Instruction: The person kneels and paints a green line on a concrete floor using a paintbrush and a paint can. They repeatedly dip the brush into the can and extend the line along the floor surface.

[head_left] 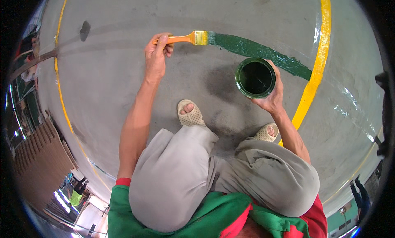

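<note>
My left hand point(157, 51) is closed round the orange handle of a paintbrush point(181, 39). The brush lies nearly level, and its bristle end touches the left end of a wet dark green paint stripe point(255, 51) on the grey floor. That stripe runs right and slightly nearer, up to a yellow floor line point(316, 75). In my right hand point(273, 90) is an open round paint can point(255, 78), gripped from its right side. Dark green paint shows inside it and coats its rim. The can's lower part is hidden from above.
My sandalled feet point(190, 112) are on the floor below the can. A second, thinner yellow line point(61, 88) runs along the left. Brown slatted stacked material point(41, 160) stands at the lower left. A person point(361, 197) is visible far off at the lower right.
</note>
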Demonstrator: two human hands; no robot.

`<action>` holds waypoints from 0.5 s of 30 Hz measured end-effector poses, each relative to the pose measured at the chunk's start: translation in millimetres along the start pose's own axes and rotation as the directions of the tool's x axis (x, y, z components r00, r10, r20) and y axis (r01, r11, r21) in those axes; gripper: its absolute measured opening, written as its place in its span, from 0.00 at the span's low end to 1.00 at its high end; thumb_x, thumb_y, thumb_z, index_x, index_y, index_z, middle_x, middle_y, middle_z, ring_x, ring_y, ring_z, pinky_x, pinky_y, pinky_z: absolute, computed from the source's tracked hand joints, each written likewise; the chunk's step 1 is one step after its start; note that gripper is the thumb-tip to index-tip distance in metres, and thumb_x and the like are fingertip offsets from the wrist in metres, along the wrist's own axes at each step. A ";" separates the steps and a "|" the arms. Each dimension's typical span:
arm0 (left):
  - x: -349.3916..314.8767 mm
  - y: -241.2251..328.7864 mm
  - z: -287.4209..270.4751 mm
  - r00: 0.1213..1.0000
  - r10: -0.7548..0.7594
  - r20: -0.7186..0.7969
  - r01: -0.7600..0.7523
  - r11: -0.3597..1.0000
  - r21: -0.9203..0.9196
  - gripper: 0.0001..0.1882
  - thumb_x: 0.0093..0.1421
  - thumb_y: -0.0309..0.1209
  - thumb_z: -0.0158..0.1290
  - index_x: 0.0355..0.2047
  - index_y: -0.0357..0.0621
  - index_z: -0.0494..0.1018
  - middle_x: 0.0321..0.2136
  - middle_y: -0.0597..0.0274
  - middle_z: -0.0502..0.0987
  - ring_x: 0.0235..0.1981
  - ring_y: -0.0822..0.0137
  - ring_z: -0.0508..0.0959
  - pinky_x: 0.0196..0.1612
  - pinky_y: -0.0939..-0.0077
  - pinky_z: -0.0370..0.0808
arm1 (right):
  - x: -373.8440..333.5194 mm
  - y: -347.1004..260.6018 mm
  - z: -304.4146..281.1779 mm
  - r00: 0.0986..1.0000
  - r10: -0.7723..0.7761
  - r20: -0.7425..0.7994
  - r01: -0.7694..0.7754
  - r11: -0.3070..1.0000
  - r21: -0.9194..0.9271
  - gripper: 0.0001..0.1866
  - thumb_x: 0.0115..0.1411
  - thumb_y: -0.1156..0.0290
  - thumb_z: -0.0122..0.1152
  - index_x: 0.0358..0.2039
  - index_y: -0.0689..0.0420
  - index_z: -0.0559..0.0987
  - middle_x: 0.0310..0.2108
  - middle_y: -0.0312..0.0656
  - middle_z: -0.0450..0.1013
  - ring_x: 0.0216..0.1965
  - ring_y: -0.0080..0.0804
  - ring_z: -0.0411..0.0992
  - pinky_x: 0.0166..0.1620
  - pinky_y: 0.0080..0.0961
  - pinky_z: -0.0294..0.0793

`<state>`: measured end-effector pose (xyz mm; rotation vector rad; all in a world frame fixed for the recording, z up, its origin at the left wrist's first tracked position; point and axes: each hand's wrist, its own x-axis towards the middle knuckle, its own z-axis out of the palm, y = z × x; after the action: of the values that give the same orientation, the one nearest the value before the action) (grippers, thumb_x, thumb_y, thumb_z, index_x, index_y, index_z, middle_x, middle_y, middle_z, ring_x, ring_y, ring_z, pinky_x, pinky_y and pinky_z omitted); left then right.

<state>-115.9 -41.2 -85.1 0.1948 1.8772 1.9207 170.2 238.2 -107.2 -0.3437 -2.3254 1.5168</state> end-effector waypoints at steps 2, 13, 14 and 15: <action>14.5 -12.0 0.3 0.999 -0.007 0.032 0.006 1.000 0.013 0.16 0.73 0.42 0.58 0.45 0.40 0.81 0.28 0.69 0.77 0.27 0.80 0.73 0.30 0.84 0.69 | -7.9 -4.6 -1.9 1.000 0.007 0.007 -0.007 1.000 -0.011 0.58 0.38 0.57 0.86 0.69 0.58 0.67 0.66 0.50 0.69 0.68 0.50 0.67 0.71 0.47 0.65; 30.9 -26.7 -14.3 1.000 0.016 0.002 -0.016 0.980 0.199 0.15 0.72 0.43 0.59 0.43 0.43 0.82 0.27 0.73 0.77 0.26 0.84 0.72 0.28 0.87 0.68 | -41.7 -13.4 -5.7 0.998 0.067 -0.018 -0.067 0.998 0.010 0.60 0.38 0.52 0.87 0.70 0.59 0.65 0.68 0.54 0.66 0.69 0.50 0.67 0.71 0.47 0.66; 30.6 -25.5 -19.0 1.000 0.018 -0.006 -0.016 0.979 0.202 0.15 0.73 0.43 0.59 0.43 0.43 0.82 0.27 0.73 0.77 0.26 0.84 0.72 0.28 0.87 0.68 | -42.9 -14.2 -5.6 0.998 0.068 -0.017 -0.068 0.998 0.011 0.61 0.38 0.52 0.87 0.70 0.59 0.65 0.68 0.54 0.66 0.69 0.50 0.67 0.71 0.47 0.66; 30.5 -24.4 -24.2 1.000 0.029 -0.010 -0.026 0.979 0.202 0.16 0.73 0.43 0.59 0.44 0.43 0.82 0.27 0.73 0.77 0.26 0.84 0.71 0.28 0.87 0.68 | -43.7 -15.1 -6.1 0.998 0.068 -0.018 -0.068 0.998 0.011 0.61 0.38 0.52 0.87 0.70 0.59 0.65 0.68 0.53 0.66 0.69 0.50 0.67 0.71 0.47 0.66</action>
<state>-147.6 -51.5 -116.7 0.2727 2.0878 1.7508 212.3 220.6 -97.8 -0.4359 -2.3127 1.5504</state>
